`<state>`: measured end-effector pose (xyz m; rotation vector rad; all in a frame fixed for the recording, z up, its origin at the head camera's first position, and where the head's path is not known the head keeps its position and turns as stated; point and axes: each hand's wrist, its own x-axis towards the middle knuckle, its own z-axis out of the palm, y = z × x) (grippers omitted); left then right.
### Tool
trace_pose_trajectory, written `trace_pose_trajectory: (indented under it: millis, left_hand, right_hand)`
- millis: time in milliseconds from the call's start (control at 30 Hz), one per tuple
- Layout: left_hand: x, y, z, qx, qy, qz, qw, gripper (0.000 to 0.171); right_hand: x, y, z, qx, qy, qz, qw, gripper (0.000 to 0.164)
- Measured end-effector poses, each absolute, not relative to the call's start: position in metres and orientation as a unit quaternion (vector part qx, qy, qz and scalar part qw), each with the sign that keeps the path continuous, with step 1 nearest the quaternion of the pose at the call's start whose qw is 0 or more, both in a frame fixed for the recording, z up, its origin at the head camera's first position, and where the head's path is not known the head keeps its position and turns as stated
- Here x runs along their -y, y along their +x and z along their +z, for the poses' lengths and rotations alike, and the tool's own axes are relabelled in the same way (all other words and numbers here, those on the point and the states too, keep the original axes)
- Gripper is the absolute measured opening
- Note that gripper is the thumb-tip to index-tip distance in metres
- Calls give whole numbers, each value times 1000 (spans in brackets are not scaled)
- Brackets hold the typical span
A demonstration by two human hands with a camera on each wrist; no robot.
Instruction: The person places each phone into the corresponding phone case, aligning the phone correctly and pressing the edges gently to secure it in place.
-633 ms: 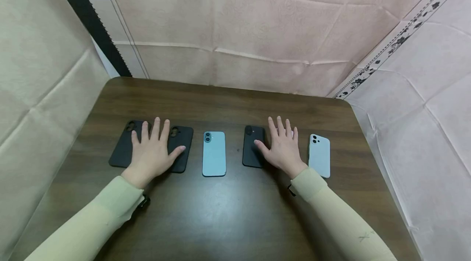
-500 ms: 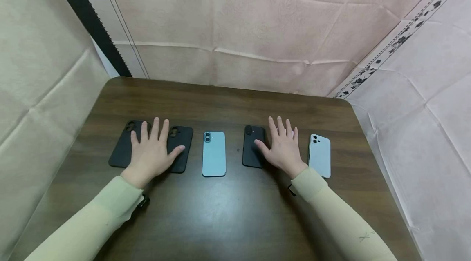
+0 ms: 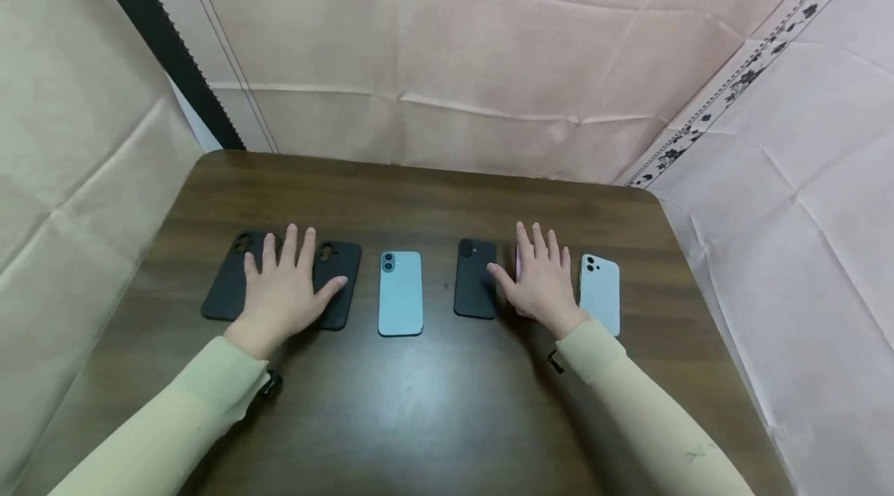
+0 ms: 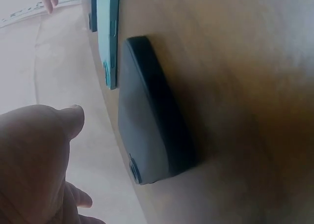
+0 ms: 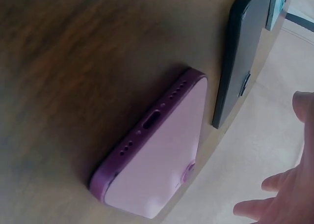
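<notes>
My left hand [image 3: 281,296], fingers spread and palm down, hovers over the gap between two black phones, the outer one [image 3: 226,282] and the inner one [image 3: 340,279]. In the left wrist view its thumb stays apart from the inner black phone [image 4: 142,126]. My right hand [image 3: 542,286] is held above a pink phone [image 5: 164,155] and mostly hides it in the head view. Its thumb reaches towards a third black phone [image 3: 476,282]. Spread fingers of the right hand [image 5: 287,184] hold nothing. All phones lie back side up.
A light teal phone [image 3: 400,298] lies mid-row, between the hands. Right of my right hand is a pale blue phone [image 3: 601,294], partly covered by the wrist. The row rests on a dark wooden table [image 3: 419,434], with pale cloth [image 3: 475,61] hanging behind and at both sides.
The head view has shifted slightly, so the phones appear a little further left. My right hand has moved slightly right relative to them, uncovering an edge of the pink phone. The left hand stays nearly still.
</notes>
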<state>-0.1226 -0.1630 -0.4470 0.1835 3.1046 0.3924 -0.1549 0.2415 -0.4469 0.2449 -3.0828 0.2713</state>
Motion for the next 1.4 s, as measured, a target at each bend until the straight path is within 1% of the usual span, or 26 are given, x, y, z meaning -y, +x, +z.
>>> trace_pose_trajectory:
  millis: [200,433,700,933,1067,1200,1400]
  left_hand:
    - [159,-125,-449,-991,59,121,2,97]
    - [157,-125,-452,-989,62,133,19,99]
    - [154,-127,-448,-988,79,133,-8,100]
    - [154,-130,-454,-982,80,168,26,104]
    - [155,-132,-457,-980,73,182,42,107]
    - [154,-135,-460,-978,68,185,61,110]
    - [152,-137,-458,-979,63,175,82,111]
  right_hand:
    - [-245,-153,-444,993,68,93,23,94]
    - [-249,-151,-444,993,62,96,9,94]
    - [-249,-156,-445,992,52,118,-7,96]
    - [-251,-155,-443,992,17,124,-34,100]
    - [-252,-155,-441,990,-19,133,-49,103]
    - [-253,-155,-441,987,-62,133,-66,102]
    - [-254,-155,-440,984,-93,122,-93,101]
